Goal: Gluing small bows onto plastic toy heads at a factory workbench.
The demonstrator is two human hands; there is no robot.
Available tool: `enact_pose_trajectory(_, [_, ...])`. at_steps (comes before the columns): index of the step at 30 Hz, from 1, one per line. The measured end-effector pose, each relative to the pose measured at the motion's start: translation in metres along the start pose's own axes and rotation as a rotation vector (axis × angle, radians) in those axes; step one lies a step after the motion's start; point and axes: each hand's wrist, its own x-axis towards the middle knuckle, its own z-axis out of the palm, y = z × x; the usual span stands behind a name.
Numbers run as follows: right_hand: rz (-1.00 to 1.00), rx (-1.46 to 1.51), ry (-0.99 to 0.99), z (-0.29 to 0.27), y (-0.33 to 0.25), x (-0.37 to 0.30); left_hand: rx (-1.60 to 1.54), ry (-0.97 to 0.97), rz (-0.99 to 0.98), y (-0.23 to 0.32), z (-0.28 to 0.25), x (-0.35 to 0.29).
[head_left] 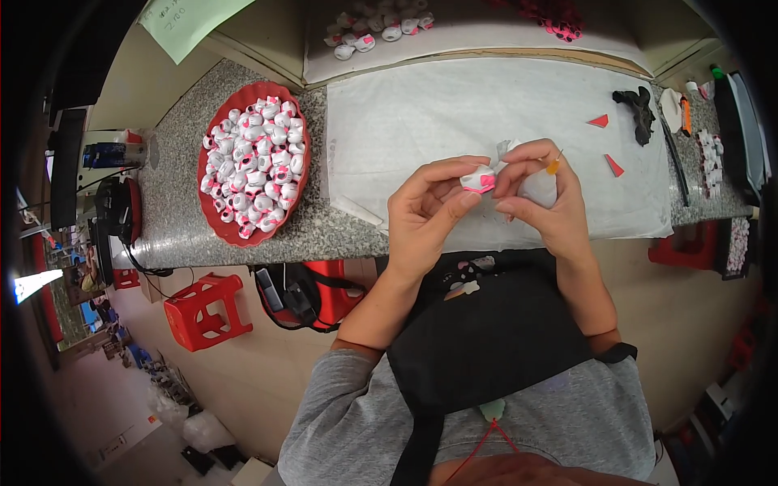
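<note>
Between the thumb and fingers of my left hand [423, 206] is a small white figurine head [472, 181] with a pink patch on it. My right hand [559, 202] is curled around a small translucent squeeze bottle [538, 189] with an orange needle tip pointing up and away. The right thumb and fingertips come close to the figurine's right side; whether they pinch a tiny part there is too small to tell. Both hands are over the near part of a white paper sheet [405, 113]. To the left, a red scalloped bowl [212, 217] is heaped with similar white-and-pink heads [251, 162].
Two red wedge-shaped pieces [598, 121] lie on the sheet near a crumpled black thing [638, 113]. More white heads [381, 32] and pink pieces [559, 23] sit on the shelf behind. A red stool [208, 312] and a black bag [296, 298] are below the granite counter [324, 227].
</note>
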Motion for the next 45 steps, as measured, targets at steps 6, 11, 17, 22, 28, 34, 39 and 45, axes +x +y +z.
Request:
enact_pose_trajectory(6, [0.007,0.001,-0.033,0.003,0.003,0.001,-0.038,-0.089,0.021,-0.002,-0.001,-0.002])
enact_pose_trajectory(11, [0.004,0.015,-0.024,0.002,0.005,-0.002,-0.078,-0.104,-0.015,-0.004,-0.001,-0.003])
enact_pose_trajectory(17, [0.005,0.044,-0.025,0.002,0.007,-0.005,0.057,-0.118,0.1,-0.009,-0.004,-0.005])
enact_pose_trajectory(22, [0.029,0.057,-0.011,0.003,0.008,-0.006,-0.006,-0.067,0.026,-0.007,0.001,-0.008])
enact_pose_trajectory(28, [0.039,0.047,-0.033,0.005,0.003,-0.005,0.047,-0.038,0.064,-0.009,0.001,-0.008])
enact_pose_trajectory(34, [0.071,0.079,-0.01,0.016,0.003,-0.001,0.096,0.014,0.058,-0.007,-0.003,-0.01])
enact_pose_trajectory(39, [0.142,0.087,0.032,0.011,0.001,-0.007,-0.075,-0.14,0.088,-0.007,-0.004,-0.006])
enact_pose_trajectory(45, [0.119,0.142,-0.005,0.024,0.004,-0.011,-0.114,-0.173,0.194,-0.004,-0.014,-0.013])
